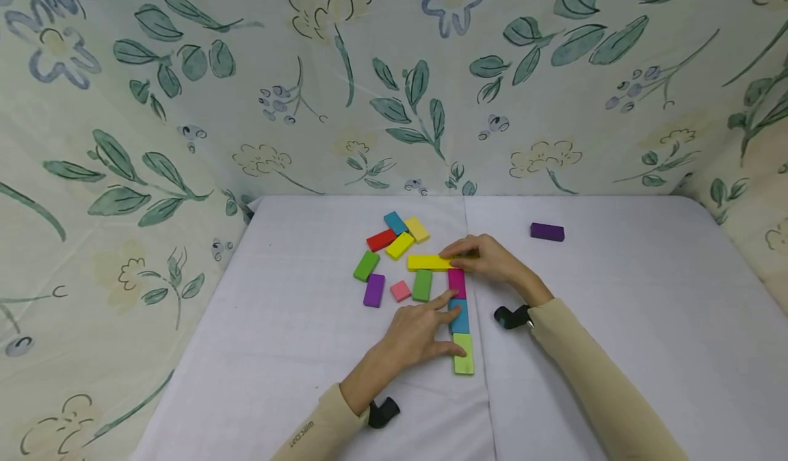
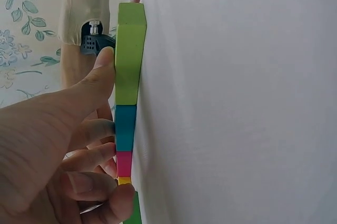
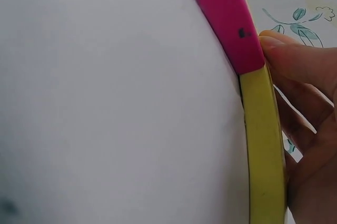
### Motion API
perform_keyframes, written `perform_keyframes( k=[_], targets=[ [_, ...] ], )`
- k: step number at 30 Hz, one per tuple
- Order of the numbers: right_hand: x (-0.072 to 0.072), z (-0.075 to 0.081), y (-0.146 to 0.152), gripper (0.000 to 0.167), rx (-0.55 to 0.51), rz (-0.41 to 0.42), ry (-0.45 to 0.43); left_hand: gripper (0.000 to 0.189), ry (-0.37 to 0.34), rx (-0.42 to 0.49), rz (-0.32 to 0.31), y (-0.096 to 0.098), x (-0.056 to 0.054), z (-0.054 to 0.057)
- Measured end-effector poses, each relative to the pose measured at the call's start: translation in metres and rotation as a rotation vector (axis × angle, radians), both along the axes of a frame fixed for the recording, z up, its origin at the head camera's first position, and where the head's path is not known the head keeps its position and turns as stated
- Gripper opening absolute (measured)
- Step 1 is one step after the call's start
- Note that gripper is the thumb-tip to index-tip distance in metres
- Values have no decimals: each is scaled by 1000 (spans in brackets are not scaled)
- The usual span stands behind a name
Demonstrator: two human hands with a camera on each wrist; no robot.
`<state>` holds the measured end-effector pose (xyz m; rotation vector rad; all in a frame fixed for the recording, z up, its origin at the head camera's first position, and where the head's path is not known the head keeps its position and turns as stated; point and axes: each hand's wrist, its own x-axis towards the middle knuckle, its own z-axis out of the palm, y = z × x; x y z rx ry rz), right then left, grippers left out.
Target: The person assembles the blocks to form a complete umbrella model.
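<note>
A magenta block (image 1: 457, 283), a blue block (image 1: 460, 317) and a lime green block (image 1: 464, 362) lie end to end in a column. Across the column's far end runs a yellow bar (image 1: 425, 262), and a green block (image 1: 421, 286) meets its near side. My left hand (image 1: 414, 330) lies along the column's left side, with outstretched fingers touching the magenta and blue blocks and the thumb on the lime green one. Thumb and fingers of my right hand (image 1: 486, 259) pinch the yellow bar near its right end, partly covering it.
Left of the column lie a pink block (image 1: 400, 291), a purple block (image 1: 374, 290) and another green block (image 1: 366, 266). Behind them sit a red block (image 1: 382, 239), a second blue block (image 1: 395, 222) and two yellow ones. A dark purple block (image 1: 547, 232) lies at the far right.
</note>
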<state>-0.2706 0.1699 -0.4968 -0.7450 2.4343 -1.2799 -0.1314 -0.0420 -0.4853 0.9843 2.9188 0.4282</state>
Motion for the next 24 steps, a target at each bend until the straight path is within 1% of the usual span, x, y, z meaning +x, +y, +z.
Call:
perform_keyframes(
  k=[4, 9, 13, 24],
  targets=[
    [1, 1, 1, 24, -1, 3, 7, 74, -1, 5, 0, 0, 0, 0],
    [1, 2, 1, 24, 2, 6, 9, 72, -34, 24, -7, -1, 0, 3],
    [1, 2, 0, 24, -1, -2, -9, 73, -51, 28, -7, -2, 0, 4],
    [1, 2, 0, 23, -17, -4, -26, 74, -62, 11, -19, -2, -1, 3]
  ],
)
